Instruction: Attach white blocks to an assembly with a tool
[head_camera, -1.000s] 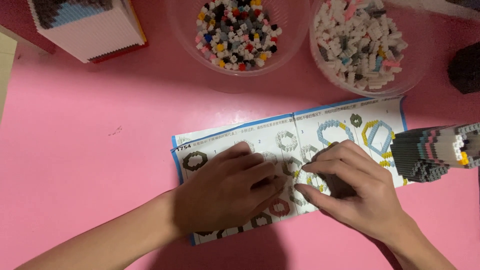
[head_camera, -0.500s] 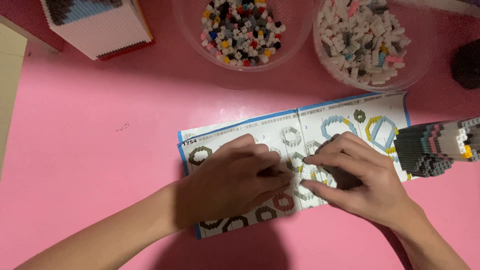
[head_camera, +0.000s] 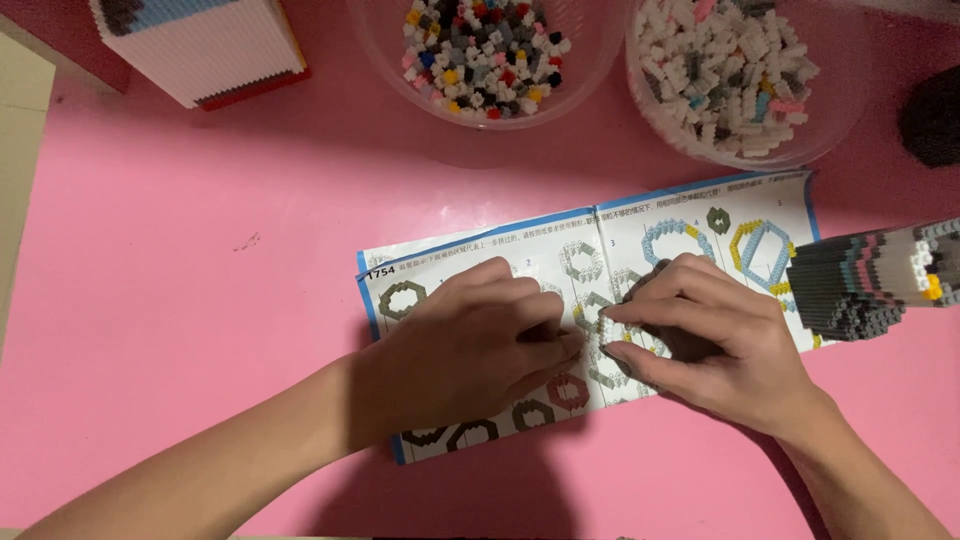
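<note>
Both of my hands rest on an instruction sheet (head_camera: 690, 215) printed with ring-shaped diagrams, lying on a pink table (head_camera: 200, 300). My left hand (head_camera: 470, 345) and my right hand (head_camera: 705, 335) meet at their fingertips over the sheet's middle. Between those fingertips sits a small cluster of white mini bricks (head_camera: 603, 335), pinched from both sides. Most of the cluster is hidden by my fingers.
Two clear bowls stand at the back: one with mixed coloured mini bricks (head_camera: 485, 50), one with mostly white and grey bricks (head_camera: 735, 70). A layered grey brick model (head_camera: 870, 280) lies at the right. A white block model (head_camera: 200, 45) is at the back left. A dark object (head_camera: 935, 115) sits at the right edge.
The view has shifted slightly, so everything sits a little lower and to the right. My fingers stay pressed together on the small white bricks over the sheet.
</note>
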